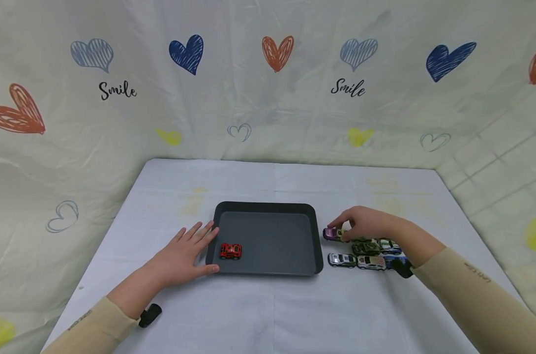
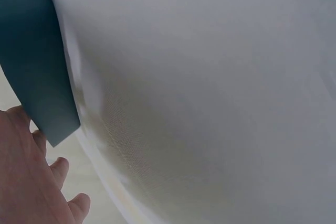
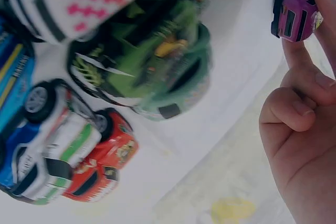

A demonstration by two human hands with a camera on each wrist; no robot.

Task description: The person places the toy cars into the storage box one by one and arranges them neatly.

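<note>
My left hand (image 1: 184, 258) lies with spread, straight fingers against the left edge of a dark grey tray (image 1: 272, 236). In the left wrist view, those fingers touch the tray's outer wall (image 2: 34, 51). A red toy car (image 1: 230, 251) sits inside the tray at the lower left. To the tray's right, my right hand (image 1: 367, 223) pinches a purple toy car (image 3: 295, 17) between thumb and fingers. That car is just outside the tray's right rim; whether it touches the table is hard to tell.
Several toy cars are grouped right of the tray, below my right hand: a silver one (image 1: 342, 260), a white one (image 1: 371, 263) and a green one (image 1: 365, 247) among them. A red-orange car (image 3: 107, 161) also shows in the right wrist view. White cloth (image 1: 272, 314) covers the table.
</note>
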